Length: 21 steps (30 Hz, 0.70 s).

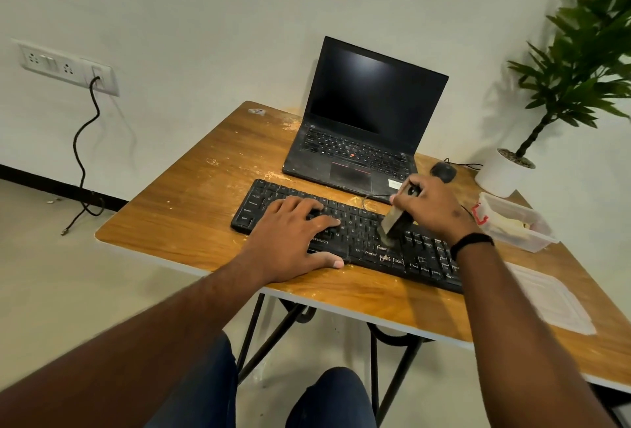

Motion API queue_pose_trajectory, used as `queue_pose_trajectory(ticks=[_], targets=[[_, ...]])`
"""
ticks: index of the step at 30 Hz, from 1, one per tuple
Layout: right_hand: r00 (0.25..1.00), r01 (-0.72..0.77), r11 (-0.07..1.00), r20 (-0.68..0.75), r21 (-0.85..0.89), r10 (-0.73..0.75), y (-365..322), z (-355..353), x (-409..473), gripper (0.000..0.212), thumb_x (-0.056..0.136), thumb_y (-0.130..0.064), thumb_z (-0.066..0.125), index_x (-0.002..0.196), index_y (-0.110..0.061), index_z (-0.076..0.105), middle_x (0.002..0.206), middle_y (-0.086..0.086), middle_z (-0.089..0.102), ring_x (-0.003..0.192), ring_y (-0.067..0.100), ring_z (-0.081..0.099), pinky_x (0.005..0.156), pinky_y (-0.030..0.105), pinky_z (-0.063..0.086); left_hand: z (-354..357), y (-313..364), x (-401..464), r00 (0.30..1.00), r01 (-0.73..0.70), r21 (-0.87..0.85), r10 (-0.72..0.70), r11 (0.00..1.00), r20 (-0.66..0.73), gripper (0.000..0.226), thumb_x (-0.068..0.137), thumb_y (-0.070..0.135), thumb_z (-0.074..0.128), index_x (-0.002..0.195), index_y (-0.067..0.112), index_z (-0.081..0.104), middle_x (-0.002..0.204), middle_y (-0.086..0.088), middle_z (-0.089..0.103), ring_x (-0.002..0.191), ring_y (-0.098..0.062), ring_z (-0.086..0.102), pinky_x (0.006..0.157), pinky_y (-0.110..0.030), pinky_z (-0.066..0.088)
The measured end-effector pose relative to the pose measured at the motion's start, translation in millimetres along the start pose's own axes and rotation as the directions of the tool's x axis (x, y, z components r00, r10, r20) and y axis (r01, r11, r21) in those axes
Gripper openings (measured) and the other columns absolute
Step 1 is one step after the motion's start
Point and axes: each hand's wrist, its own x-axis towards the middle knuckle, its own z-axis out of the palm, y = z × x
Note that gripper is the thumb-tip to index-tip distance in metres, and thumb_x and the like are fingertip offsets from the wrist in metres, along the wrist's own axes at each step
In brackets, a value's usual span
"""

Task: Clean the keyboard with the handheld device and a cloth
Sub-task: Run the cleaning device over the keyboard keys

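A black keyboard (362, 243) lies across the wooden table (191, 219), with pale dust on its lower keys. My left hand (293, 236) lies flat on the keyboard's left half, fingers straight and thumb at the front edge. My right hand (433, 209) grips a small handheld device (396, 219) with a dark top and a pale body. The device points down, and its tip touches the keys right of the keyboard's middle. No cloth is clearly in view.
An open black laptop (365, 127) stands behind the keyboard, a black mouse (444, 171) to its right. A clear plastic box (515, 222) and a white sheet (549, 298) sit at the table's right. A potted plant (505, 171) stands at the far right corner.
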Motion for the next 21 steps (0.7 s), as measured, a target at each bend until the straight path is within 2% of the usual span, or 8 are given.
queue_pose_trajectory(ticks=[3,7,8,11,15,16,19,21], targets=[[0.988,0.004,0.989,-0.155,-0.147,-0.027,-1,11,-5,0.015,0.095,-0.030,0.058,0.095,-0.016,0.053,0.083,0.002,0.061,0.074,0.018,0.057,0.060,0.030,0.045,1,0,0,1.000,-0.005,-0.001,0.005,1.000,-0.009,0.084,0.082,0.092,0.029,0.150,0.044,0.039,0.152,0.004,0.038,0.140,-0.019,0.032,0.118,-0.044,0.024],[0.995,0.055,0.996,0.074,0.073,-0.061,-6,3,-7,0.014,0.090,-0.024,0.067,0.090,-0.012,0.059,0.084,0.003,0.062,0.075,0.017,0.058,0.062,0.027,0.044,2,-1,0,1.000,-0.002,0.006,0.002,1.000,-0.011,0.085,0.081,0.092,0.029,0.151,0.044,0.038,0.152,0.004,0.038,0.140,-0.020,0.032,0.117,-0.044,0.024],[0.997,0.056,0.994,0.052,0.089,-0.061,-7,2,-9,0.014,0.091,-0.026,0.066,0.091,-0.013,0.060,0.084,0.003,0.062,0.075,0.017,0.059,0.062,0.027,0.045,2,-1,1,1.000,-0.001,0.005,0.002,1.000,-0.010,0.085,0.081,0.092,0.029,0.151,0.044,0.038,0.151,0.004,0.038,0.139,-0.020,0.033,0.117,-0.044,0.025],[0.984,0.032,0.992,-0.168,-0.124,-0.053,-5,11,-17,0.016,0.095,-0.030,0.060,0.095,-0.015,0.056,0.083,0.001,0.060,0.074,0.016,0.056,0.059,0.028,0.045,3,-1,1,1.000,-0.001,0.001,0.001,1.000,-0.008,0.086,0.081,0.092,0.029,0.151,0.044,0.037,0.151,0.003,0.039,0.139,-0.020,0.033,0.116,-0.045,0.026],[0.999,0.046,0.999,-0.009,0.023,-0.046,-7,8,-18,0.013,0.093,-0.023,0.063,0.092,-0.012,0.057,0.086,0.000,0.058,0.077,0.014,0.055,0.059,0.025,0.041,2,-2,1,1.000,-0.001,0.013,0.001,1.000,-0.002,0.086,0.081,0.093,0.028,0.152,0.044,0.036,0.152,0.004,0.038,0.140,-0.020,0.032,0.117,-0.045,0.025],[0.999,0.039,0.998,-0.025,0.051,-0.037,-8,6,-18,0.013,0.093,-0.024,0.063,0.092,-0.012,0.057,0.085,0.000,0.058,0.077,0.014,0.055,0.060,0.026,0.042,2,-2,1,1.000,-0.002,0.011,0.002,1.000,-0.001,0.086,0.081,0.093,0.028,0.151,0.044,0.036,0.152,0.004,0.038,0.140,-0.020,0.032,0.117,-0.045,0.025],[0.976,-0.022,0.992,-0.216,-0.124,-0.006,-7,10,-26,0.014,0.095,-0.031,0.058,0.093,-0.017,0.054,0.079,-0.004,0.058,0.072,0.015,0.055,0.056,0.029,0.042,3,-2,1,1.000,-0.005,0.011,0.005,1.000,-0.001,0.085,0.081,0.092,0.027,0.151,0.044,0.037,0.153,0.003,0.038,0.140,-0.020,0.032,0.117,-0.046,0.025],[0.985,0.008,0.988,-0.167,-0.151,-0.033,-8,14,-31,0.014,0.094,-0.029,0.058,0.093,-0.017,0.053,0.080,-0.003,0.057,0.072,0.016,0.055,0.054,0.027,0.038,3,-2,1,1.000,-0.008,0.015,0.008,1.000,-0.006,0.085,0.081,0.093,0.027,0.150,0.045,0.038,0.152,0.003,0.038,0.139,-0.020,0.032,0.117,-0.045,0.025]])
